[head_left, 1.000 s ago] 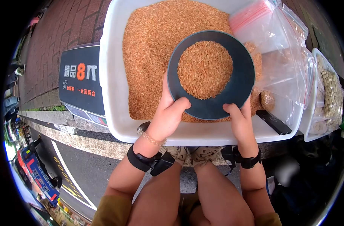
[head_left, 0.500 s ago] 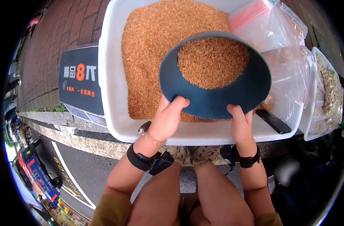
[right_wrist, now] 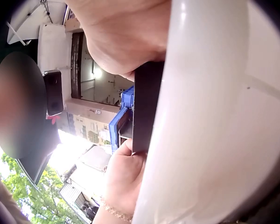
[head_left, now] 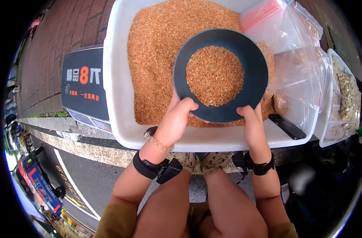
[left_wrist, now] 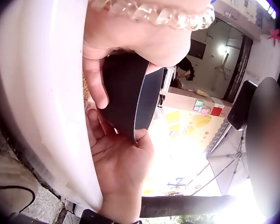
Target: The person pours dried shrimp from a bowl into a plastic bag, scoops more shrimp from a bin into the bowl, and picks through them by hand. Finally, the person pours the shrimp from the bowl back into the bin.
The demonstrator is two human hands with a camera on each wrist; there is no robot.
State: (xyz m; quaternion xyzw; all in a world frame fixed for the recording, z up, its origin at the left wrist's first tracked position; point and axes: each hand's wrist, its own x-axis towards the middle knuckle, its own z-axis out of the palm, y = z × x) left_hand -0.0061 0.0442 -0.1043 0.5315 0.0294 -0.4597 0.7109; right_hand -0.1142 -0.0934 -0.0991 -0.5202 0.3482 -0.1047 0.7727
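Observation:
In the head view a round dark blue bowl [head_left: 255, 75] is held level over a white tub [head_left: 157, 139]. A mound of reddish-brown rice grains [head_left: 214, 75] lies in it. My left hand [head_left: 173, 123] grips the near left of the rim, thumb on top and fingers curled underneath. At the near right, my right hand [head_left: 252, 129] pinches the rim the same way. Both wrist views show the bowl's dark outer wall [left_wrist: 121, 93] between the hands, close above the tub's edge. More loose rice [head_left: 157, 51] fills much of the tub.
Clear zip bags [head_left: 296, 75] and a black flat object [head_left: 287, 127] lie at the tub's right side. A black printed box [head_left: 84, 83] stands left of the tub. Beyond the right edge is another white tray [head_left: 325, 135] with bagged pale pieces.
Half a second ago the bowl was tilted, with its rice heaped toward the far side. Now it is level again and the rice lies nearer its middle. Both hands have kept their grip.

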